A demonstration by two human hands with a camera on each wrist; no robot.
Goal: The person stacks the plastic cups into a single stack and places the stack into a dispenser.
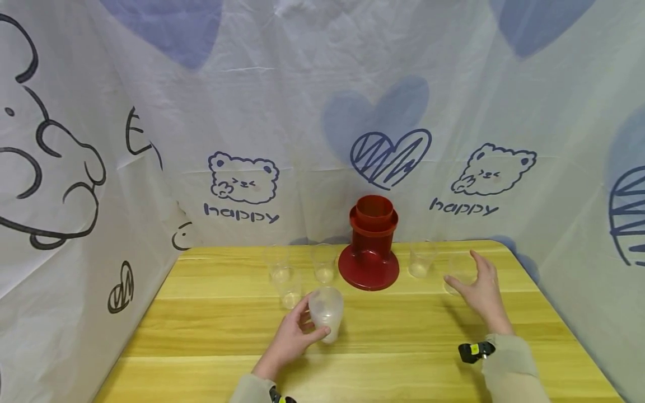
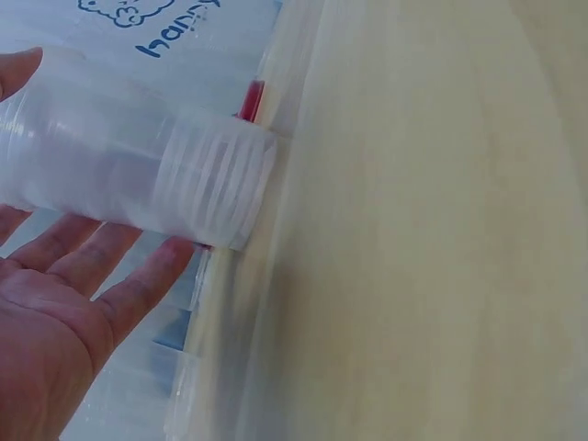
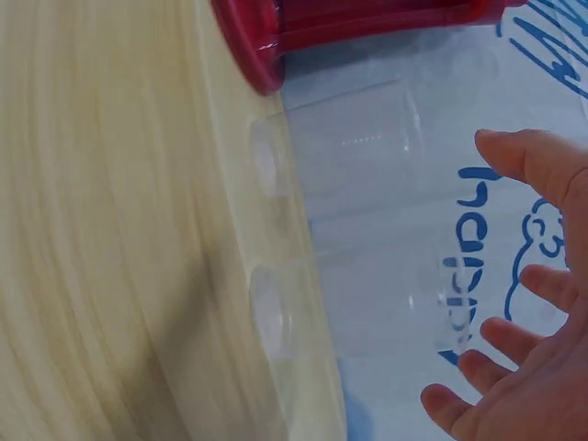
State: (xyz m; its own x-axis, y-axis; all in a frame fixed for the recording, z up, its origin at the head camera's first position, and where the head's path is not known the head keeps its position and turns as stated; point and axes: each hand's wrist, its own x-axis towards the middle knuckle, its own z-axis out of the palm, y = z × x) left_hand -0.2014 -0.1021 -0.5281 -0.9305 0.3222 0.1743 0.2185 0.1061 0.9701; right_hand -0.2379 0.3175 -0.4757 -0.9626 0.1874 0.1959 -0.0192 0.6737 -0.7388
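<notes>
Upright cup (image 3: pixel 367 303) just ahead of right hand (image 1: pixel 481 288), nearer one; thumb, fingers spread wide, holding nothing. Left hand (image 1: pixel 292 338) holds cup stack (image 1: pixel 326 310) between thumb and fingers.

You've got five single clear cups (image 1: pixel 419 264) up there, one nested stack (image 1: pixel 326 310) whose layers you can't count, one red stand (image 1: pixel 372 246), one wooden table (image 1: pixel 393 358)!

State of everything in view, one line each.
Left hand: holding cup stack
Cup stack: nested, gripped
Right hand: open at far-right cup; contact unclear
Far-right cup: upright
Red stand: upright, open-topped
Cup just right of stand: upright
Three left cups: upright
Backdrop: hanging, creased
</notes>
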